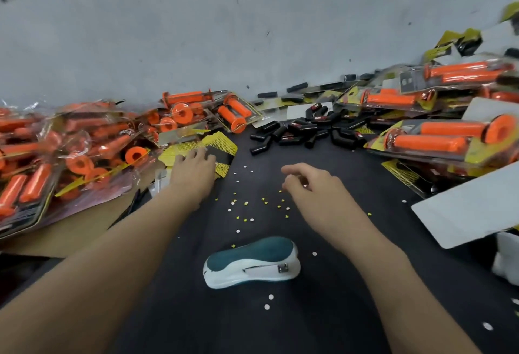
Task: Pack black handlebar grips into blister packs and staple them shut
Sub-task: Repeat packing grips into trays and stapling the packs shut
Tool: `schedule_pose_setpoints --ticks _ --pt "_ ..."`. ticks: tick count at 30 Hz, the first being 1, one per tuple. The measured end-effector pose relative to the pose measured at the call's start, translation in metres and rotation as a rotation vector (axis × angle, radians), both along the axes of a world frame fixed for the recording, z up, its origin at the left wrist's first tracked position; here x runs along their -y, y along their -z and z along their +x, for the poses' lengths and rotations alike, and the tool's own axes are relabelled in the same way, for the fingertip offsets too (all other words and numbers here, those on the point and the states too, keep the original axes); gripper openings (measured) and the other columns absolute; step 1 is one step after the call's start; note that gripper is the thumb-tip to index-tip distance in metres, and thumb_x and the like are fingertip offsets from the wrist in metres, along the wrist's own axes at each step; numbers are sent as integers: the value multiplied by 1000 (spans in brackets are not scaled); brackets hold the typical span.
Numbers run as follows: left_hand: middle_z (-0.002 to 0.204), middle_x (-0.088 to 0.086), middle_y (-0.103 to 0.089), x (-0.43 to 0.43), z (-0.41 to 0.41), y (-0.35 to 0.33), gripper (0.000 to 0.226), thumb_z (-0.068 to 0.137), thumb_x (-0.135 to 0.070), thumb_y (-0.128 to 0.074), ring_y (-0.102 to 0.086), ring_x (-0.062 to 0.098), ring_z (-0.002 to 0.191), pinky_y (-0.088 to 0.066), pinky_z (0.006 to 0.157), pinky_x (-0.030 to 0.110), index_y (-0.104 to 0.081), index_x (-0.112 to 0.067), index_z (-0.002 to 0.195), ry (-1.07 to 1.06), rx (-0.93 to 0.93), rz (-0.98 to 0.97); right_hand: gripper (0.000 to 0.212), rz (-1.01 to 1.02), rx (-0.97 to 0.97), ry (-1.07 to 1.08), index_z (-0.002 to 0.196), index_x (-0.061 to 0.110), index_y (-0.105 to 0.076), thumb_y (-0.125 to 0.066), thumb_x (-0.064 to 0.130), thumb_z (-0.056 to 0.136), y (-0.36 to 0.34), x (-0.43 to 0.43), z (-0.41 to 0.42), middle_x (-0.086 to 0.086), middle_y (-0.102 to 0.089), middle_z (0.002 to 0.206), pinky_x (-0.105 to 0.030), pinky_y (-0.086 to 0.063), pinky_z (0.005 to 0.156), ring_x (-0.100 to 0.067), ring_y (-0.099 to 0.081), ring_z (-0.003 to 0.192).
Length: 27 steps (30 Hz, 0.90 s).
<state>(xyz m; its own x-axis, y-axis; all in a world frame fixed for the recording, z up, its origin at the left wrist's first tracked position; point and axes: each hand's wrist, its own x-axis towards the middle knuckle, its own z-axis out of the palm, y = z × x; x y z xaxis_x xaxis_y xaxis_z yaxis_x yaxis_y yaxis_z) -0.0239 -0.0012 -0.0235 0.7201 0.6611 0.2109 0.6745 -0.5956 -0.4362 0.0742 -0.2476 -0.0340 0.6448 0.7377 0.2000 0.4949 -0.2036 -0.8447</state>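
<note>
Fingers [200,154] of the left grip [193,169] lie spread and flat on a yellow-and-black backing card [224,143], curled round nothing. The right grip [306,182] is over the dark counter [323,311], its fingers loosely curled and empty. Small punched paper dots [247,205] are scattered on the counter between the two. Nearer the person lies a teal-and-white stapler [252,262]. The black handlebar grips [303,129] sit in a loose heap beyond the right grip, close to the grey wall [252,30]. Filled blister packs [70,151] of orange handlebar grips are piled on the left, with more on the right.
</note>
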Motion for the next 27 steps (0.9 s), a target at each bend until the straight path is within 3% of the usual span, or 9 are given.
schedule_pose_setpoints --ticks 4,10,16,23,25,27 --pt "141 21 -39 8 -6 -7 42 99 -23 -43 -38 42 130 -35 103 51 -40 -5 137 -185 216 -115 31 -10 16 -9 125 33 -62 -43 33 100 -1 -3 0 13 -68 100 -35 -50 88 -11 -58 86" --pt "142 29 -30 9 -21 -11 43 96 -13 -48 -41 48 125 -41 102 52 -35 -2 135 -409 278 -349 31 -34 53 -44 127 31 -61 -42 32 102 -4 -2 -11 10 -66 106 -38 -48 96 -16 -60 101" --pt "143 29 -31 3 -35 -26 43 94 -13 -44 -47 48 118 -46 93 50 -33 -3 134 -380 337 -410 32 -44 75 -39 128 32 -61 -42 32 102 -5 2 -12 9 -67 110 -37 -47 96 -17 -60 105" --pt "131 22 -51 20 -40 -53 43 96 -14 -44 -55 32 103 -50 78 41 -37 -2 136 -296 278 -440 32 -36 69 -21 126 35 -61 -42 33 101 -5 6 -9 11 -67 107 -34 -48 89 -13 -61 99" --pt "115 12 -58 35 -35 -68 44 99 -16 -42 -58 23 92 -52 74 37 -37 -3 141 -183 378 -492 30 -17 59 -17 124 36 -61 -42 34 100 -4 6 -7 16 -66 103 -31 -47 84 -4 -61 93" --pt "92 -4 -54 57 -27 -81 41 101 -20 -39 -56 12 78 -47 63 27 -43 -9 140 -15 627 -645 28 24 0 -8 122 40 -59 -43 38 99 -2 6 -5 20 -65 101 -21 -44 76 5 -62 88"
